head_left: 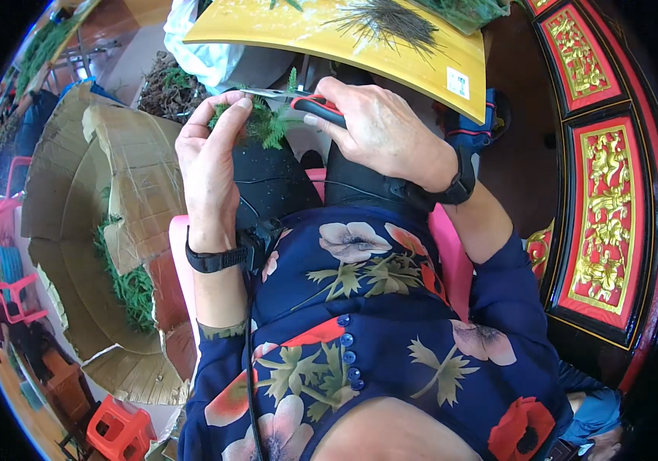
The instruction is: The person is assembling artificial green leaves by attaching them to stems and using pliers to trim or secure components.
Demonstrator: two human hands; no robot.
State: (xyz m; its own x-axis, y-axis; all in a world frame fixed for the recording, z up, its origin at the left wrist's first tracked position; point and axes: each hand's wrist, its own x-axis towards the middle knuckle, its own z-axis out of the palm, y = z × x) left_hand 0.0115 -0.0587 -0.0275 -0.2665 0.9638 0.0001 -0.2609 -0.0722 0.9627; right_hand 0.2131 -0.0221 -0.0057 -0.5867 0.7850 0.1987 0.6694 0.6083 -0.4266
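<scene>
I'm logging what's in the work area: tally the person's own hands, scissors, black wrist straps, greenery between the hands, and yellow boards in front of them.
Hands (left hand, right hand): 2
Scissors: 1
Wrist straps: 2
Yellow board: 1
Greenery: fronds overlap, not countable
Total counted: 6

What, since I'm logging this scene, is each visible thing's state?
Left hand, pinching a green fern-like sprig
Right hand, closed on red-and-black-handled scissors
Scissors, blades toward the left hand, opening unclear
Cardboard box, open, torn-edged, greenery inside
Yellow tabletop, bearing thin dark stems
White plastic bag, crumpled
Black wrist straps, worn on both wrists
</scene>
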